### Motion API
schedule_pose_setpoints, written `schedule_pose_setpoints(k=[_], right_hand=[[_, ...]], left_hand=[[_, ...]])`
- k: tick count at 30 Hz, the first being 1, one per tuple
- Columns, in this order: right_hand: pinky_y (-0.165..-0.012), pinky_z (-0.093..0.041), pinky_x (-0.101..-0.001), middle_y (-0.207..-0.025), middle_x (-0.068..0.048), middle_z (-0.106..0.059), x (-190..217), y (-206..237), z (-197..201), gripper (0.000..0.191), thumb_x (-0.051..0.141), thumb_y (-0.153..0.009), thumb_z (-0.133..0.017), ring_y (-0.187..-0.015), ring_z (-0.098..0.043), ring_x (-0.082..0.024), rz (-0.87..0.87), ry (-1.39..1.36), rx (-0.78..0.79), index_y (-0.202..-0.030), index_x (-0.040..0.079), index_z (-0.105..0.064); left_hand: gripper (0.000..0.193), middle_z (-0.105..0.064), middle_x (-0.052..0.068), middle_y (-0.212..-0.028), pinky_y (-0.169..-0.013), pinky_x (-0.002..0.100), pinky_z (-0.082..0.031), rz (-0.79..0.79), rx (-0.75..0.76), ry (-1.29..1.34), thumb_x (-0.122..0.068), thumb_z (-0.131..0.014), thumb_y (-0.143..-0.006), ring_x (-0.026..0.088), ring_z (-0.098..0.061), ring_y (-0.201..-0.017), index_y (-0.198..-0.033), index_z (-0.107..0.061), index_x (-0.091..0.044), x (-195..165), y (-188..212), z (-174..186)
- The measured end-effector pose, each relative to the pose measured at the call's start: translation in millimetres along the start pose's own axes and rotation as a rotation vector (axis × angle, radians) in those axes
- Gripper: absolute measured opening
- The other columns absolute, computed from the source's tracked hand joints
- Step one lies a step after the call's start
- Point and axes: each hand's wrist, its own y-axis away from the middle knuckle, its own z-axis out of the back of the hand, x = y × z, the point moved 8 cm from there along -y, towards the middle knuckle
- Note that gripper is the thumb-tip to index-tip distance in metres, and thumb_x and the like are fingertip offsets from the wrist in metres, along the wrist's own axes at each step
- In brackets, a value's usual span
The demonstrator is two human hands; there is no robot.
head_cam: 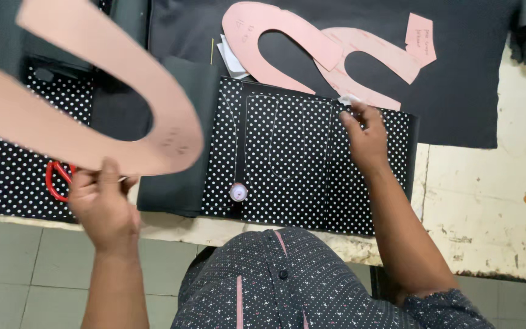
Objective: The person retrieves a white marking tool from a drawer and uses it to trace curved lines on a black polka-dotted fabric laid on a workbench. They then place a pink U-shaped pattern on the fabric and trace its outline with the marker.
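My left hand [100,196] holds up a large pink U-shaped paper pattern [92,97], lifted off the table and blurred. My right hand [365,137] presses on a folded piece of black fabric with white dots [287,158], and its fingertips pinch a small white bit, perhaps chalk [349,99]; I cannot tell for sure. Faint chalk outlines run across the dotted fabric. A small round white and pink disc [238,192] lies on the fabric near its front edge.
Two more pink U-shaped patterns [287,42] and a small pink paper piece [420,38] lie on plain black cloth [458,91] at the back. Red-handled scissors [56,180] rest on dotted fabric at the left. The worn white table [488,207] ends at the front.
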Motion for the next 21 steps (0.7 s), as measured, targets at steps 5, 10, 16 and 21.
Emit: schedule_pose_setpoints(k=[5, 10, 16, 21], right_hand=[[-0.084, -0.057, -0.0278, -0.121, -0.007, -0.07, 11.8, 65.3, -39.5, 0.045, 0.017, -0.098, -0.056, -0.102, -0.068, -0.014, -0.208, -0.615, 0.409, -0.138, -0.002, -0.052], [-0.069, -0.053, -0.0264, -0.093, -0.008, -0.072, -32.8, 89.4, -25.7, 0.024, 0.013, -0.101, -0.063, -0.076, -0.063, -0.013, -0.367, -0.597, 0.168, -0.115, -0.006, -0.065], [-0.066, -0.054, -0.0244, -0.091, -0.005, -0.073, -76.0, 114.2, -34.0, 0.022, 0.015, -0.094, -0.066, -0.075, -0.067, -0.011, -0.566, -0.349, 0.167, -0.109, -0.001, -0.068], [-0.066, -0.057, -0.0247, -0.092, -0.004, -0.074, -73.4, 117.8, -38.7, 0.027, 0.016, -0.092, -0.068, -0.076, -0.07, -0.01, -0.576, -0.192, 0.15, -0.113, 0.0, -0.067]], left_hand=[[0.01, -0.073, 0.009, -0.093, -0.069, 0.025, -0.058, 0.149, 0.421, -0.329, -0.007, -0.063, -0.102, 0.011, -0.068, -0.074, -0.102, -0.068, 0.002, 33.0, 47.6, -100.8], [0.023, -0.071, 0.008, -0.097, -0.073, 0.029, -0.056, 0.141, 0.584, -0.483, -0.01, -0.065, -0.097, 0.012, -0.067, -0.08, -0.116, -0.069, 0.001, 51.9, 65.8, -143.4], [0.024, -0.07, 0.014, -0.107, -0.084, 0.036, -0.055, -0.179, 0.551, -0.836, -0.01, -0.063, -0.097, 0.023, -0.07, -0.092, -0.118, -0.069, 0.0, 61.9, 37.9, -119.6], [0.021, -0.07, 0.012, -0.108, -0.095, 0.041, -0.049, -0.479, 0.655, -1.056, -0.011, -0.073, -0.091, 0.031, -0.064, -0.105, -0.111, -0.073, -0.005, 66.2, 37.5, -126.5]])
